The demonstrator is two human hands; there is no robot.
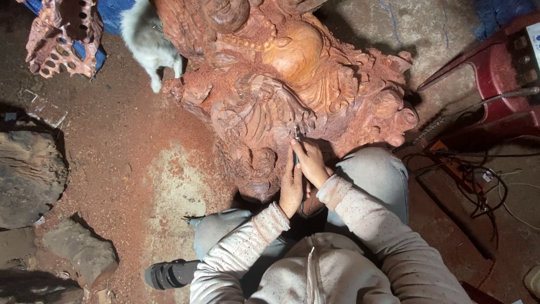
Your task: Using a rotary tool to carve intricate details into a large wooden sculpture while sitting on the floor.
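A: Right, we note both hands at the foot of the large reddish wood carving (pixel 292 73), which stands on the dust-covered floor (pixel 129 169) just ahead of our knees.

B: Agreed. Our right hand (pixel 310 163) has its grip closed round a slim carving tool (pixel 296 147), whose tip meets the carved folds low on the sculpture. Left hand (pixel 291 188)?

A: It lies just beside the right, fingers curled and pressed against the tool's lower shaft and the wood. We cannot tell whether it fully clasps the tool or only steadies it.

B: Surroundings: a white furry animal (pixel 147 39) stands at the carving's upper left. A smaller pierced carving (pixel 62 36) lies far left, over blue sheeting.

A: Dark rough wood blocks (pixel 31 174) along the left edge. A red plastic chair (pixel 500 79) and tangled cables (pixel 478 180) to the right. Our black sandal (pixel 169 274) shows beneath the left sleeve.
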